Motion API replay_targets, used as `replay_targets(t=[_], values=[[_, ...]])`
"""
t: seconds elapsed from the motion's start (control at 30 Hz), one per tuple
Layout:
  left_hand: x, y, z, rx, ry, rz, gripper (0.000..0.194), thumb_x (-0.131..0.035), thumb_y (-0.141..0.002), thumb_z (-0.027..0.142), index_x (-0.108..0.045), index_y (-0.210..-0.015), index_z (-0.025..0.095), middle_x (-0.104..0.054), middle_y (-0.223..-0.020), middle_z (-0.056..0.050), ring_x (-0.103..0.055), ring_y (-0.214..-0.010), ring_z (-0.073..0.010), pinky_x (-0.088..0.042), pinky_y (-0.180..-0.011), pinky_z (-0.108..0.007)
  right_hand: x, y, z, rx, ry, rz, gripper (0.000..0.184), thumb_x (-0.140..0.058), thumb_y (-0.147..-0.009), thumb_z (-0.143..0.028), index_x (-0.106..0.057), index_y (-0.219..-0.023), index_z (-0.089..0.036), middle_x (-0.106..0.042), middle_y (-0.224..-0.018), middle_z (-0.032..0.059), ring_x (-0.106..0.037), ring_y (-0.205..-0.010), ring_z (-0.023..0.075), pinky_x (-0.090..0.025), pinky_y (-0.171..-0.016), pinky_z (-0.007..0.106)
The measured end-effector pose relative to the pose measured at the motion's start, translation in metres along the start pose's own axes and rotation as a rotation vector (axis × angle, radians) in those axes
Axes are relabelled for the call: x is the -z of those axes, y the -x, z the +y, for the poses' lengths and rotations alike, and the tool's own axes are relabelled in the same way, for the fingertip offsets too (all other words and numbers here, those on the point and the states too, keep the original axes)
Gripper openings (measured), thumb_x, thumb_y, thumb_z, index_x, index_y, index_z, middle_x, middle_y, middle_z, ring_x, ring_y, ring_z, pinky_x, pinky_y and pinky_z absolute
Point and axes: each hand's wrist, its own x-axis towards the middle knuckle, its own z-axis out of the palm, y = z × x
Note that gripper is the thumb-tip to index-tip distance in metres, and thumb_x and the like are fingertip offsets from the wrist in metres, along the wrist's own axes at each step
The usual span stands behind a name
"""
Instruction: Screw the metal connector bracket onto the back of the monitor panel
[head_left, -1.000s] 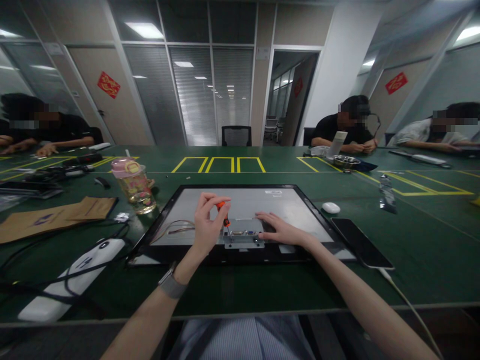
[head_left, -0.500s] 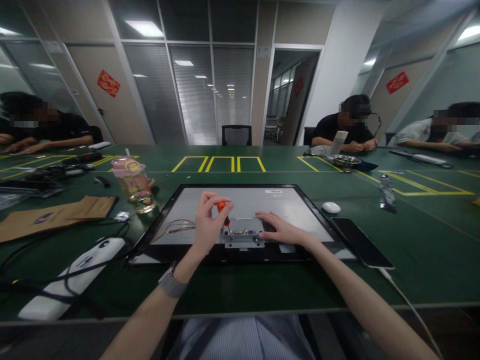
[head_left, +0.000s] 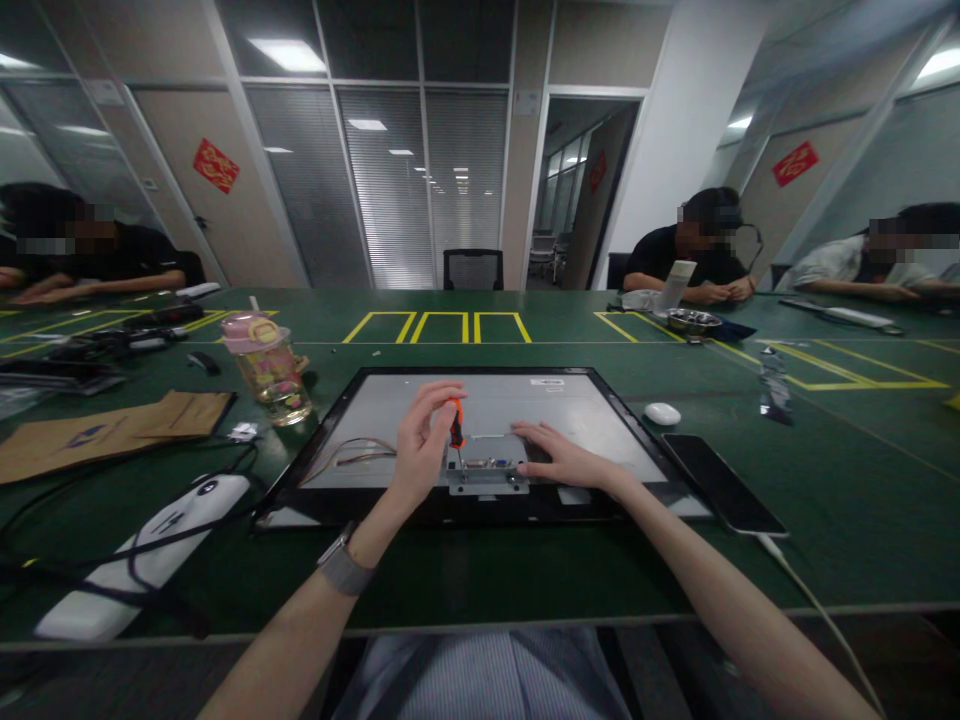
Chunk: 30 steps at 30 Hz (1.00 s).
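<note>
A display panel [head_left: 517, 400] with a black frame lies flat on the table, its grey back up. Near its front edge sits a metal bracket [head_left: 487, 488] with a row of ports. My left hand [head_left: 426, 430] grips an orange and black screwdriver [head_left: 457, 428], which stands nearly upright with its tip down at the bracket's left end. My right hand [head_left: 562, 455] rests with fingers spread on the panel, the thumb touching the bracket's right end. Thin wires [head_left: 360, 450] lie on the panel left of my left hand.
To the left stand a pink-lidded bottle [head_left: 266, 370], a paper bag [head_left: 120, 430] and a white power strip [head_left: 150, 560] with black cables. At the right lie a phone [head_left: 720, 485] on a cable and a white earbud case [head_left: 662, 414]. Several people sit across the table.
The screwdriver's handle has tipped from leaning to nearly upright, and the fingers of my left hand have shifted around it. My right hand stays in place.
</note>
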Motion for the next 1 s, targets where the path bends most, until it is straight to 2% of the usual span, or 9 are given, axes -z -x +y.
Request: replay_targets(t=[0.1, 0.2, 0.3, 0.37, 0.47, 0.6, 0.73, 0.87, 1.0], values=[[-0.0007, -0.0006, -0.0022, -0.059, -0.062, 0.109, 0.011, -0.065, -0.083, 0.03, -0.069, -0.084, 0.02, -0.056, -0.092, -0.004, -0.057, -0.086, -0.0157, -0.048, -0.077, -0.028, 0.0, 0.0002, 0.0005, 0.0, -0.004, -0.001, 0.074, -0.051, -0.085, -0.066, -0.039, -0.144, -0.022, -0.034, -0.154, 0.0102, -0.027, -0.144, 0.027, -0.009, -0.121, 0.048], [-0.0011, 0.0008, -0.0025, -0.04, -0.099, 0.184, 0.012, -0.061, -0.086, 0.029, -0.068, -0.088, 0.019, -0.057, -0.087, -0.003, -0.057, -0.082, -0.0142, -0.047, -0.075, -0.027, 0.0, 0.0003, 0.0014, 0.007, 0.0, 0.003, 0.074, -0.051, -0.085, -0.067, -0.039, -0.144, -0.023, -0.035, -0.154, 0.0096, -0.028, -0.143, 0.0275, -0.009, -0.12, 0.049], [-0.0011, 0.0029, -0.0009, 0.022, -0.055, 0.145, 0.021, -0.049, -0.094, 0.03, -0.065, -0.101, 0.019, -0.062, -0.091, -0.005, -0.061, -0.083, -0.0145, -0.048, -0.078, -0.028, 0.0001, 0.0004, 0.0015, 0.005, 0.004, 0.004, 0.074, -0.05, -0.085, -0.067, -0.039, -0.144, -0.024, -0.035, -0.154, 0.0088, -0.028, -0.143, 0.0276, -0.01, -0.12, 0.049], [-0.001, 0.0035, 0.0, 0.022, -0.024, 0.089, 0.025, -0.043, -0.096, 0.03, -0.065, -0.102, 0.019, -0.064, -0.093, -0.006, -0.062, -0.085, -0.0152, -0.048, -0.079, -0.029, 0.0005, 0.0006, 0.0007, -0.004, 0.003, 0.002, 0.075, -0.05, -0.085, -0.068, -0.039, -0.144, -0.023, -0.034, -0.154, 0.0085, -0.027, -0.144, 0.0275, -0.01, -0.12, 0.048], [-0.0011, 0.0028, -0.0001, -0.072, -0.06, 0.068, 0.02, -0.051, -0.093, 0.031, -0.068, -0.094, 0.02, -0.062, -0.094, -0.005, -0.06, -0.09, -0.0162, -0.047, -0.082, -0.03, 0.0009, 0.0009, -0.0008, -0.013, 0.002, -0.003, 0.075, -0.05, -0.085, -0.067, -0.039, -0.144, -0.023, -0.033, -0.155, 0.009, -0.027, -0.144, 0.0269, -0.01, -0.121, 0.048], [-0.0019, 0.0017, -0.0007, -0.148, -0.146, 0.165, 0.01, -0.068, -0.081, 0.03, -0.071, -0.085, 0.021, -0.051, -0.082, -0.001, -0.055, -0.079, -0.0139, -0.046, -0.075, -0.028, 0.0003, 0.0007, -0.0008, -0.009, -0.001, 0.0, 0.074, -0.051, -0.085, -0.067, -0.04, -0.143, -0.022, -0.034, -0.154, 0.0098, -0.027, -0.144, 0.0273, -0.008, -0.12, 0.049], [-0.0025, 0.003, 0.0004, -0.102, -0.16, 0.191, 0.014, -0.06, -0.087, 0.029, -0.07, -0.09, 0.02, -0.053, -0.085, -0.003, -0.055, -0.078, -0.0139, -0.046, -0.072, -0.027, -0.0007, 0.0005, 0.0006, 0.003, -0.008, 0.014, 0.074, -0.051, -0.085, -0.066, -0.04, -0.143, -0.023, -0.035, -0.154, 0.0092, -0.028, -0.143, 0.0273, -0.008, -0.121, 0.049], [-0.0026, 0.0049, 0.001, -0.045, -0.065, 0.077, 0.027, -0.042, -0.096, 0.029, -0.066, -0.104, 0.019, -0.062, -0.091, -0.006, -0.06, -0.083, -0.0158, -0.048, -0.076, -0.03, -0.0009, 0.0006, 0.002, -0.003, 0.003, 0.015, 0.073, -0.051, -0.085, -0.067, -0.04, -0.143, -0.024, -0.035, -0.154, 0.0085, -0.027, -0.144, 0.027, -0.009, -0.121, 0.049], [-0.0029, 0.0043, -0.0001, -0.065, -0.065, 0.039, 0.022, -0.049, -0.094, 0.03, -0.068, -0.098, 0.021, -0.062, -0.095, -0.006, -0.06, -0.09, -0.0175, -0.048, -0.083, -0.032, -0.0011, 0.0006, 0.0029, -0.006, 0.014, 0.004, 0.074, -0.05, -0.086, -0.066, -0.039, -0.144, -0.021, -0.035, -0.154, 0.0099, -0.027, -0.144, 0.0266, -0.009, -0.121, 0.048]])
